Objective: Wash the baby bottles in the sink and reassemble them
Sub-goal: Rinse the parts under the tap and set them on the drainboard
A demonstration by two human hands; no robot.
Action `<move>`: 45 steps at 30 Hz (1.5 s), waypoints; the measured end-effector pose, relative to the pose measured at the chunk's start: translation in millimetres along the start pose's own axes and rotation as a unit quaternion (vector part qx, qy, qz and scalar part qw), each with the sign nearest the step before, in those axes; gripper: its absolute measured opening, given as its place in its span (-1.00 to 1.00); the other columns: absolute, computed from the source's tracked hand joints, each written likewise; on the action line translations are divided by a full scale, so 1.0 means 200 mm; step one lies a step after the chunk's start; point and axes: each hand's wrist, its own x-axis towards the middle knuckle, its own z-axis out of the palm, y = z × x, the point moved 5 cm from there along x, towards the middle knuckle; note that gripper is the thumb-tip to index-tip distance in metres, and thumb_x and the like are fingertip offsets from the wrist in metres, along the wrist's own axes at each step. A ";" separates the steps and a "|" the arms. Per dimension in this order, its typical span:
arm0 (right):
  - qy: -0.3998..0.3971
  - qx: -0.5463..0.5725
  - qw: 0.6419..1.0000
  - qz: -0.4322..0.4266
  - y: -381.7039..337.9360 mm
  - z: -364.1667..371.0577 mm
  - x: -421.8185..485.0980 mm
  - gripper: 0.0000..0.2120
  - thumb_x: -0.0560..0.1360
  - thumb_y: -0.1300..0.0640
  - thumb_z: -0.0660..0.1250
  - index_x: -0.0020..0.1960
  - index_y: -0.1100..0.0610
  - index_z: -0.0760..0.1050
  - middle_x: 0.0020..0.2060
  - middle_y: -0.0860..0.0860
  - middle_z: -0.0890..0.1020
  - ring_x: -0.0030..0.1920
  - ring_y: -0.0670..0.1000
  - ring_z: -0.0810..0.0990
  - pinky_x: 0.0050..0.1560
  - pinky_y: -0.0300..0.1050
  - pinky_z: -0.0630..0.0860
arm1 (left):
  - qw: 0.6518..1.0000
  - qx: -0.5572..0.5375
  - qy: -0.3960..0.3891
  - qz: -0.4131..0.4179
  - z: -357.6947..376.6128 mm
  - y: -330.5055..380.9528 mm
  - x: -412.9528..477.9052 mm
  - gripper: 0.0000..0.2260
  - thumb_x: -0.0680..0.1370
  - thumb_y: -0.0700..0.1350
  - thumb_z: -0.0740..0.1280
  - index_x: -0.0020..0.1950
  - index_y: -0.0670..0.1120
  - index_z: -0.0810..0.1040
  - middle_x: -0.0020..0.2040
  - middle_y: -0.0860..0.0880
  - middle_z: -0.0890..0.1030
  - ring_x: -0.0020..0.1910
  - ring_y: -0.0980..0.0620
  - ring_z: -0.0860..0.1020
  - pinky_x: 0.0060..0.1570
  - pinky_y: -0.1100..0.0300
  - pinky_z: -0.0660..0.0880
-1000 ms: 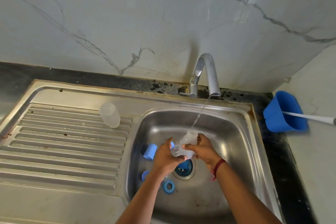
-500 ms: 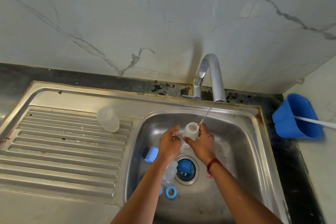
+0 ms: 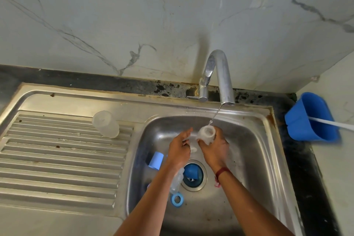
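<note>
Baby bottle (image 3: pixel 206 134), clear and mouth-up, is held over the far middle of the sink (image 3: pixel 268 140) under a thin stream from the tap (image 3: pixel 220 74). The right hand (image 3: pixel 215 149) grips it with curled fingers. The left hand (image 3: pixel 180 149) is just left of it, fingers loosely straight; I cannot tell if they touch. A blue cap (image 3: pixel 156 160) lies in the basin's left, a blue ring (image 3: pixel 177 200) nearer. A clear cup (image 3: pixel 106 123) lies on the drainboard (image 3: pixel 57 159).

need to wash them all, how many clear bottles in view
3: drainboard bottle; held bottle in the right hand; sink bottle under the left forearm. More may be hidden.
</note>
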 end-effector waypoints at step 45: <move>-0.121 0.299 0.920 0.225 0.14 -0.08 -0.08 -0.65 0.29 0.03 0.36 0.03 0.15 0.56 -0.04 0.14 0.61 -0.14 0.13 0.59 -0.34 -0.10 0.49 | 0.998 -0.052 -0.015 -0.020 -0.01 0.05 -0.04 -0.54 0.60 -0.35 0.22 0.47 -0.02 0.40 0.30 -0.01 0.55 0.13 0.14 0.56 -0.11 0.40 0.52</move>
